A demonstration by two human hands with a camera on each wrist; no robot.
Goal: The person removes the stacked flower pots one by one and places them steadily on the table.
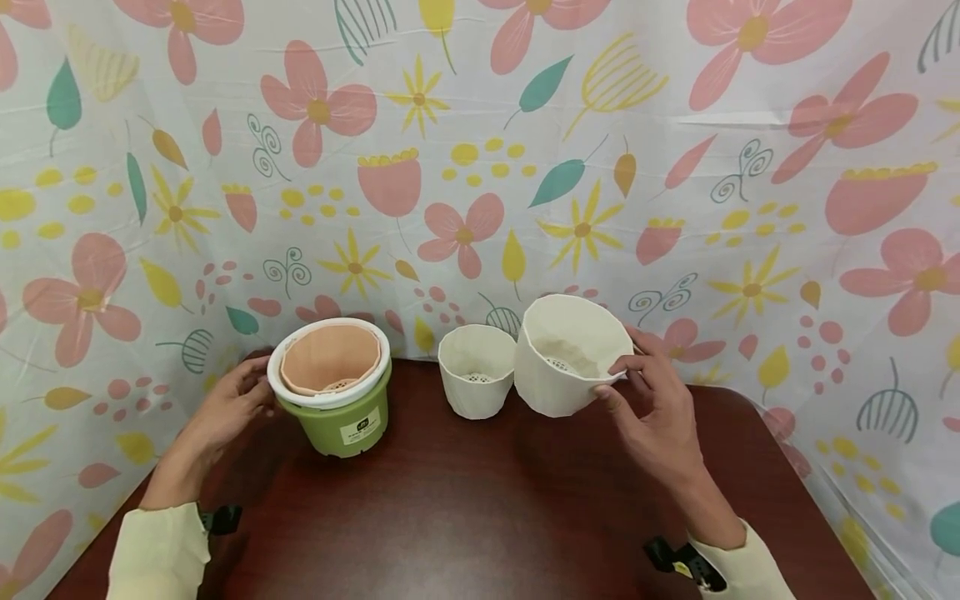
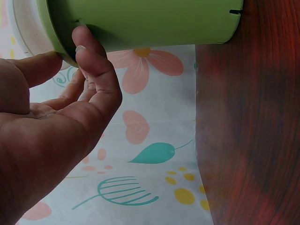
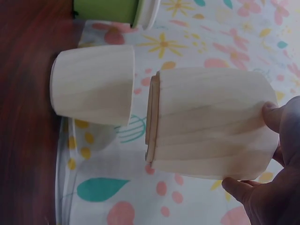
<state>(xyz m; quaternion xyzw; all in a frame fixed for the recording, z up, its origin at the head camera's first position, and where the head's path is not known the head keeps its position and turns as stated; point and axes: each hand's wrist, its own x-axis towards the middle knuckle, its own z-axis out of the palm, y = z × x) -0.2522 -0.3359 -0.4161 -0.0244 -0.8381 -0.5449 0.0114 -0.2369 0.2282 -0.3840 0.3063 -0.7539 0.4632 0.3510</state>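
My right hand (image 1: pixel 660 412) pinches the rim of a large off-white flower pot (image 1: pixel 543 387), which is tilted toward me. In the right wrist view that pot (image 3: pixel 211 124) is held off the table, its base ridge showing. Just left of it a smaller off-white flower pot (image 1: pixel 474 392) stands upright, with drain holes in its floor. At the left is a nested stack: a green flower pot (image 1: pixel 318 429) with a label, a white pot (image 1: pixel 279 385) inside it, and a peach pot (image 1: pixel 330 354) innermost. My left hand (image 1: pixel 232 408) grips the stack's rim, thumb and fingertips at the green pot's lip (image 2: pixel 55 37).
A dark reddish wooden table (image 1: pixel 450 517) lies under the pots. Behind and at both sides hangs a white curtain (image 1: pixel 480 108) printed with flowers and leaves, close to the table's back edge. Dark straps (image 1: pixel 686 562) sit at both wrists.
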